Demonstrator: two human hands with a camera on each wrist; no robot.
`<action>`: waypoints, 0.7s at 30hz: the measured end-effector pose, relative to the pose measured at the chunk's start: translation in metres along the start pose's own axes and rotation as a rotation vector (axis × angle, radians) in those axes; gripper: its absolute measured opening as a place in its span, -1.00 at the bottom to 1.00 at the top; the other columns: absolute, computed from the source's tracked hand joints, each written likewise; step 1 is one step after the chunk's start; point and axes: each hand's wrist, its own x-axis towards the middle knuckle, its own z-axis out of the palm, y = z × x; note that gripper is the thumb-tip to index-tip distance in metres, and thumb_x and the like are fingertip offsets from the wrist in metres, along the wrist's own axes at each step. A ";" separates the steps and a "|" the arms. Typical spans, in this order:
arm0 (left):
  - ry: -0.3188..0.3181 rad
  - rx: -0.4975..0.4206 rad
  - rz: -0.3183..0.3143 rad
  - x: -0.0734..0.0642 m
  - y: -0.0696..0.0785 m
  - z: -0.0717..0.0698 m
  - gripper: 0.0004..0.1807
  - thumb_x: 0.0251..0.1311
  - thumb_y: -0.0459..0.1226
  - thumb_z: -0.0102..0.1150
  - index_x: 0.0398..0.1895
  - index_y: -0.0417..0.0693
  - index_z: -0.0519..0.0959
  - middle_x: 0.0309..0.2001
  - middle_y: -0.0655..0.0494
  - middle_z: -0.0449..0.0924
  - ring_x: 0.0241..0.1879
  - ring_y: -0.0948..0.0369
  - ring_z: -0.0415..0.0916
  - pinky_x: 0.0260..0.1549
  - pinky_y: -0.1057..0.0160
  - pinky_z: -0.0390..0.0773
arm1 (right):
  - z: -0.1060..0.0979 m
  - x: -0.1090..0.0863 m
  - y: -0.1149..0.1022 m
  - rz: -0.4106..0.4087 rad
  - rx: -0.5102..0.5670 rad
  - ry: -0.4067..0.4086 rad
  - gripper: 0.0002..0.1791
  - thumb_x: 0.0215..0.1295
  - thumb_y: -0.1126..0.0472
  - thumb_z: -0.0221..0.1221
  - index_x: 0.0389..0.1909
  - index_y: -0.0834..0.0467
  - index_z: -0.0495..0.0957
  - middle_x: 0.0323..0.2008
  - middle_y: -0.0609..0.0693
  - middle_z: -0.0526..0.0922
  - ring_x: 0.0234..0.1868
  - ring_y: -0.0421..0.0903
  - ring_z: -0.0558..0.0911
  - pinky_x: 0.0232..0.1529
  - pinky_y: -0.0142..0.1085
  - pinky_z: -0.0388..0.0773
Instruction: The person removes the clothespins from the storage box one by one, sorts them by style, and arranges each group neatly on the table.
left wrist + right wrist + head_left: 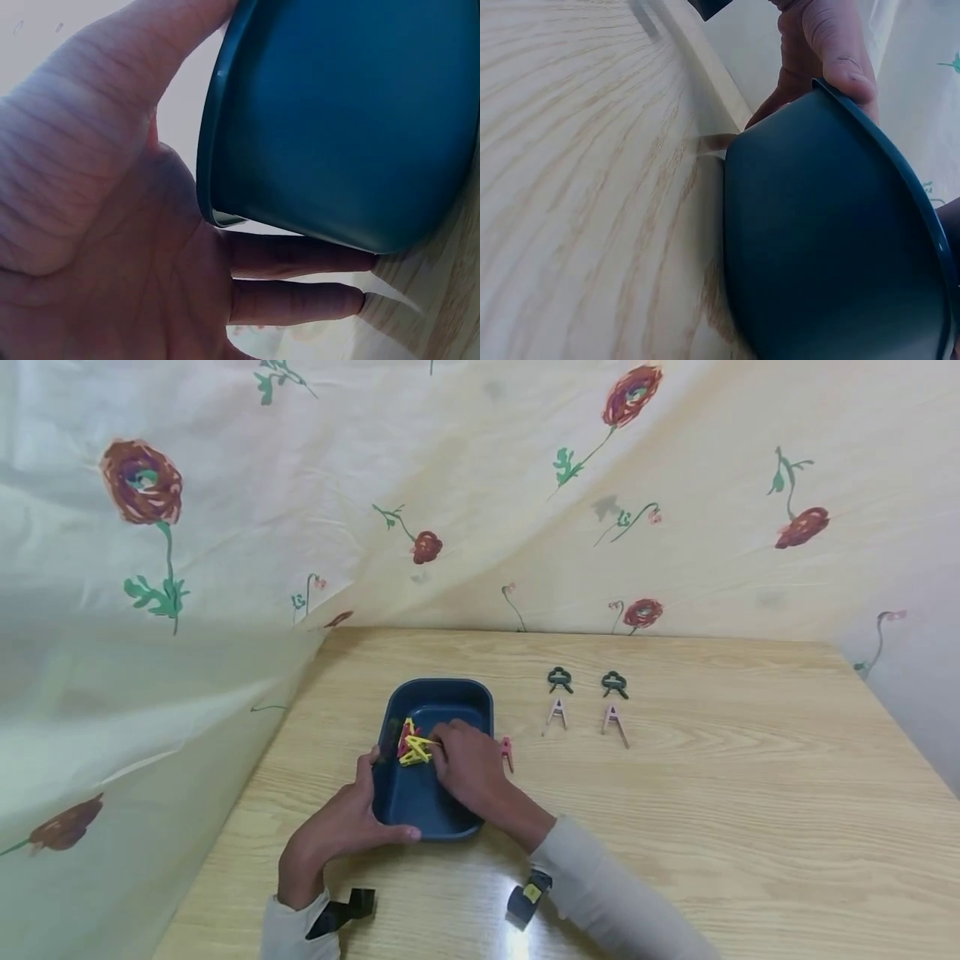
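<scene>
fingers of the right hand [468, 764] are bent and pinch the end of a yellow clip [418, 742], down inside a blue tray [431, 814]. more clips, yellow and red [402, 746], lie in a small heap under and beside it, close to the tray's left wall. they overlap, so i cannot tell how many. the left hand [341, 827] is spread wide around the tray's near left corner, with the thumb on the near rim and the other fingers straight along the left side. the tray sits flat on the wooden tabletop [712, 793]. just beside its right wall, near the right hand, is one dark pink clip [507, 753]. farther right are two pale pink clips [557, 713], side by side, and behind them two dark clips [559, 679]. a flowery cloth [487, 468] hangs behind.
</scene>
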 end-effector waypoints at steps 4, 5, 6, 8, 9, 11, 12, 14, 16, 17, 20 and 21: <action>0.004 0.000 -0.002 0.001 0.000 -0.002 0.42 -0.15 0.16 0.56 0.56 -0.04 -0.27 0.46 -0.40 0.05 0.35 -0.22 0.19 0.27 -0.24 0.25 | -0.005 -0.004 0.004 0.013 0.058 0.119 -0.86 0.38 0.15 0.22 -0.19 0.11 0.69 -0.31 -0.04 0.62 -0.39 -0.18 0.54 -0.39 -0.29 0.52; 0.005 0.001 0.000 0.001 0.000 -0.002 0.42 -0.15 0.16 0.56 0.57 -0.04 -0.27 0.47 -0.39 0.04 0.35 -0.23 0.19 0.27 -0.24 0.25 | -0.006 -0.005 0.005 0.023 0.063 0.155 -0.86 0.38 0.15 0.23 -0.19 0.11 0.69 -0.30 -0.05 0.62 -0.38 -0.18 0.56 -0.39 -0.30 0.52; 0.006 0.003 0.001 0.001 0.000 -0.003 0.41 -0.15 0.16 0.56 0.57 -0.03 -0.27 0.47 -0.38 0.03 0.36 -0.23 0.18 0.27 -0.25 0.24 | -0.008 -0.006 0.006 0.033 0.070 0.191 -0.87 0.37 0.16 0.24 -0.20 0.11 0.69 -0.31 -0.04 0.62 -0.38 -0.18 0.56 -0.40 -0.30 0.53; 0.009 0.002 0.003 0.001 -0.001 -0.003 0.41 -0.15 0.15 0.57 0.57 -0.02 -0.26 0.48 -0.38 0.03 0.36 -0.24 0.18 0.26 -0.26 0.24 | -0.011 -0.009 0.009 0.061 0.073 0.254 -0.88 0.35 0.16 0.24 -0.21 0.12 0.69 -0.35 -0.05 0.62 -0.40 -0.18 0.58 -0.43 -0.31 0.53; 0.010 0.003 0.003 0.001 -0.001 -0.003 0.41 -0.15 0.15 0.57 0.57 -0.01 -0.26 0.48 -0.38 0.03 0.36 -0.24 0.18 0.26 -0.26 0.24 | -0.012 -0.011 0.011 0.076 0.074 0.280 -0.88 0.34 0.17 0.24 -0.21 0.12 0.69 -0.35 -0.05 0.62 -0.40 -0.18 0.59 -0.43 -0.32 0.54; 0.013 0.003 0.003 0.001 -0.001 -0.002 0.41 -0.16 0.14 0.57 0.57 -0.01 -0.26 0.48 -0.37 0.03 0.36 -0.24 0.18 0.26 -0.27 0.24 | -0.015 -0.015 0.016 0.101 0.077 0.331 -0.88 0.32 0.20 0.25 -0.22 0.14 0.69 -0.36 -0.03 0.63 -0.40 -0.18 0.60 -0.44 -0.31 0.54; 0.015 0.004 0.004 0.001 -0.002 -0.002 0.41 -0.16 0.14 0.58 0.57 -0.01 -0.26 0.48 -0.37 0.03 0.36 -0.24 0.18 0.26 -0.27 0.24 | -0.016 -0.016 0.018 0.111 0.081 0.348 -0.88 0.32 0.21 0.25 -0.22 0.15 0.69 -0.37 -0.03 0.63 -0.41 -0.18 0.60 -0.45 -0.31 0.55; 0.018 0.009 0.012 0.002 -0.002 -0.002 0.42 -0.16 0.14 0.58 0.57 -0.02 -0.26 0.48 -0.38 0.03 0.35 -0.24 0.19 0.26 -0.26 0.25 | -0.019 -0.019 0.022 0.126 0.093 0.381 -0.88 0.31 0.23 0.25 -0.22 0.17 0.69 -0.37 -0.02 0.64 -0.41 -0.17 0.62 -0.46 -0.29 0.56; 0.019 0.011 0.018 0.003 -0.002 -0.002 0.42 -0.16 0.14 0.58 0.57 -0.03 -0.26 0.48 -0.38 0.04 0.35 -0.24 0.19 0.26 -0.25 0.26 | -0.022 -0.022 0.026 0.135 0.108 0.411 -0.88 0.30 0.25 0.25 -0.22 0.18 0.69 -0.37 -0.02 0.64 -0.41 -0.16 0.63 -0.47 -0.27 0.56; 0.019 0.011 0.022 0.003 -0.002 -0.002 0.42 -0.16 0.14 0.58 0.57 -0.04 -0.26 0.48 -0.38 0.04 0.35 -0.23 0.20 0.26 -0.25 0.26 | -0.022 -0.023 0.028 0.137 0.113 0.426 -0.88 0.30 0.25 0.25 -0.22 0.18 0.69 -0.37 -0.01 0.64 -0.42 -0.16 0.64 -0.47 -0.27 0.57; 0.018 0.016 0.023 0.002 -0.002 -0.002 0.42 -0.16 0.14 0.58 0.57 -0.06 -0.26 0.47 -0.39 0.04 0.35 -0.24 0.21 0.25 -0.24 0.28 | -0.024 -0.027 0.033 0.151 0.125 0.462 -0.89 0.29 0.26 0.24 -0.23 0.18 0.69 -0.38 -0.02 0.65 -0.42 -0.16 0.66 -0.48 -0.25 0.57; 0.016 0.018 0.021 0.001 -0.002 -0.002 0.42 -0.16 0.14 0.58 0.56 -0.06 -0.26 0.47 -0.40 0.04 0.35 -0.24 0.20 0.25 -0.24 0.28 | -0.024 -0.029 0.035 0.160 0.128 0.473 -0.88 0.29 0.26 0.23 -0.23 0.18 0.70 -0.38 -0.02 0.65 -0.43 -0.17 0.66 -0.48 -0.24 0.56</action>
